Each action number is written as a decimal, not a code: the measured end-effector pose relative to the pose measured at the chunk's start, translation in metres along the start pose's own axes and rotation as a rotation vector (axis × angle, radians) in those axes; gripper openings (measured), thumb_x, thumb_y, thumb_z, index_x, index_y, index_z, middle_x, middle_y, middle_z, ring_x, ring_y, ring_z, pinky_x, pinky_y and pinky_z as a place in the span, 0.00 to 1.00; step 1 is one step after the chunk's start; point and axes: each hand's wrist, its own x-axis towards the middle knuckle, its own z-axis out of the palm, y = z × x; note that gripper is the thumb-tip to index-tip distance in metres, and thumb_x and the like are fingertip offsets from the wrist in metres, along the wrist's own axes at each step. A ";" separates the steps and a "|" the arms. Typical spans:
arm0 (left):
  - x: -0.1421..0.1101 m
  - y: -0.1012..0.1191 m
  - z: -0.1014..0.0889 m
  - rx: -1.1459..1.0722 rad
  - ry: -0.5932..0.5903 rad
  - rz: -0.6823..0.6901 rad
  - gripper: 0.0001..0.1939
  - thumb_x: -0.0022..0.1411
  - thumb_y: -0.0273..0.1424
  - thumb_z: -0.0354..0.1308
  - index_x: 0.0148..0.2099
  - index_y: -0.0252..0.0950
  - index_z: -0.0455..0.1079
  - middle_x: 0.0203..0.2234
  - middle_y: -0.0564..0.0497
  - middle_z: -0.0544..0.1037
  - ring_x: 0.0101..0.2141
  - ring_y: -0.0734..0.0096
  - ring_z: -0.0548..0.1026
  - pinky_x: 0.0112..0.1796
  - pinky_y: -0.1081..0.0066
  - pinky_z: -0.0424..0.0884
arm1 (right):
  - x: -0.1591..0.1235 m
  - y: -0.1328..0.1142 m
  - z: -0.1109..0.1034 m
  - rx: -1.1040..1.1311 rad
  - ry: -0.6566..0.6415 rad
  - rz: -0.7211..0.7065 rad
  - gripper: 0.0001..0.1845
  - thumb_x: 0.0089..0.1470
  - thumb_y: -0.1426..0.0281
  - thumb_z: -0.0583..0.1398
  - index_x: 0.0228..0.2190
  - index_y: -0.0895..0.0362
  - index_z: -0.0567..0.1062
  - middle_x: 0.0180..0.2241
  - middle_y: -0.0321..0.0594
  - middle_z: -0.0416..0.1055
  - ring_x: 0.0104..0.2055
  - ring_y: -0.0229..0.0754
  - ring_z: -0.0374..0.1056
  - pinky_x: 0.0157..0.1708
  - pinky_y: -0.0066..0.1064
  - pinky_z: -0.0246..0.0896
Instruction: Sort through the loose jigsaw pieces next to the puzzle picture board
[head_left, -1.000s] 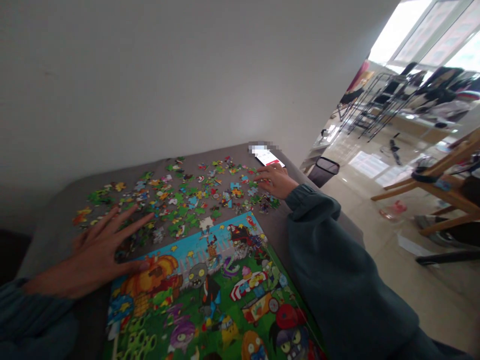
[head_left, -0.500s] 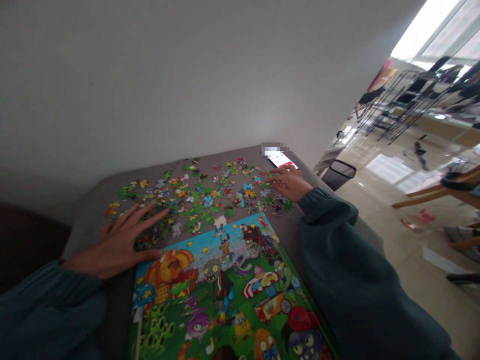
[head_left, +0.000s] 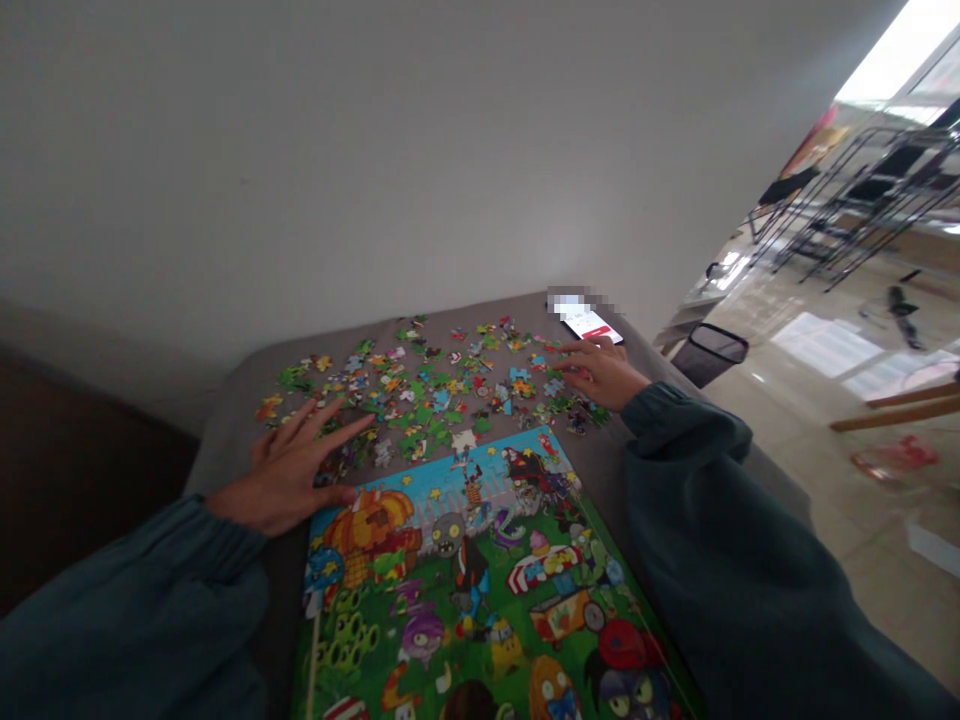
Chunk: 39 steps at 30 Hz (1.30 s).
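Note:
A colourful cartoon picture board [head_left: 465,590] with a zombie and a pumpkin lies nearest me on the cloth-covered table. Beyond its far edge, loose jigsaw puzzle pieces [head_left: 427,395] are strewn about. My left hand [head_left: 296,465] is spread over the left pieces, its thumb at the board's far left corner. At the right end of the pieces, my right hand [head_left: 604,372] reaches in with fingers stretched out and apart. I see nothing held in either hand. A pale piece [head_left: 463,440] sits at the board's far edge.
A phone with a lit screen [head_left: 589,320] lies beyond my right hand. The grey tablecloth [head_left: 240,400] meets a plain wall [head_left: 420,160] at the back. On the floor to the right are a dark mesh bin [head_left: 709,355], wooden legs [head_left: 896,408] and metal racks [head_left: 840,215].
The whole view has shifted, so the table, board and both hands appear further right. Relative to the pieces and board, both hands stay about where they were.

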 end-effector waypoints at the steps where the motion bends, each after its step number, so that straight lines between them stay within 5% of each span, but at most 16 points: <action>1: 0.000 0.002 -0.001 0.003 -0.009 -0.003 0.48 0.56 0.58 0.66 0.74 0.52 0.58 0.77 0.44 0.48 0.74 0.33 0.41 0.68 0.37 0.49 | 0.000 -0.001 0.000 0.001 -0.003 -0.002 0.18 0.65 0.65 0.58 0.50 0.45 0.84 0.61 0.43 0.73 0.65 0.63 0.62 0.60 0.59 0.57; 12: -0.005 0.025 -0.014 -0.021 -0.096 -0.041 0.43 0.60 0.41 0.68 0.74 0.54 0.56 0.77 0.44 0.45 0.75 0.37 0.37 0.67 0.34 0.49 | 0.000 -0.013 0.006 0.047 0.013 -0.130 0.17 0.65 0.65 0.58 0.49 0.48 0.84 0.58 0.46 0.76 0.61 0.59 0.67 0.60 0.57 0.61; 17: -0.009 0.018 -0.008 -0.129 -0.025 0.115 0.37 0.63 0.39 0.63 0.73 0.55 0.60 0.77 0.45 0.47 0.75 0.35 0.41 0.65 0.29 0.50 | 0.001 -0.008 0.010 0.052 0.041 -0.171 0.16 0.65 0.64 0.58 0.48 0.48 0.84 0.56 0.46 0.78 0.60 0.58 0.70 0.60 0.58 0.61; 21: -0.007 0.006 -0.007 -0.288 0.164 0.204 0.27 0.69 0.37 0.51 0.68 0.47 0.69 0.73 0.48 0.60 0.74 0.46 0.51 0.69 0.38 0.51 | 0.002 -0.007 0.011 0.067 0.040 -0.179 0.16 0.65 0.64 0.58 0.48 0.48 0.84 0.56 0.46 0.78 0.60 0.58 0.71 0.59 0.58 0.62; 24: -0.001 -0.007 -0.007 -0.416 0.442 0.089 0.24 0.67 0.39 0.50 0.60 0.41 0.76 0.63 0.48 0.75 0.68 0.54 0.65 0.70 0.49 0.55 | 0.002 -0.009 0.011 0.072 0.022 -0.182 0.17 0.65 0.64 0.58 0.48 0.48 0.84 0.56 0.45 0.78 0.60 0.57 0.70 0.60 0.57 0.61; 27: 0.003 -0.023 -0.004 -0.467 0.596 -0.097 0.24 0.66 0.37 0.48 0.55 0.35 0.78 0.57 0.45 0.80 0.61 0.53 0.72 0.66 0.51 0.63 | 0.002 -0.010 0.011 0.086 0.023 -0.192 0.17 0.65 0.64 0.57 0.48 0.49 0.84 0.56 0.45 0.79 0.59 0.57 0.71 0.60 0.56 0.61; 32: 0.003 -0.047 0.005 -0.493 0.658 -0.308 0.23 0.63 0.34 0.49 0.54 0.35 0.79 0.54 0.43 0.80 0.54 0.50 0.77 0.55 0.51 0.75 | 0.003 -0.009 0.012 0.114 0.022 -0.211 0.18 0.64 0.63 0.57 0.47 0.50 0.85 0.55 0.45 0.79 0.57 0.57 0.72 0.59 0.57 0.62; 39: 0.004 -0.050 0.006 -0.475 0.559 -0.288 0.24 0.60 0.33 0.49 0.53 0.44 0.79 0.56 0.52 0.80 0.58 0.55 0.74 0.60 0.54 0.71 | 0.005 -0.007 0.011 0.154 0.002 -0.276 0.18 0.63 0.64 0.56 0.46 0.50 0.85 0.52 0.45 0.81 0.55 0.56 0.74 0.58 0.56 0.64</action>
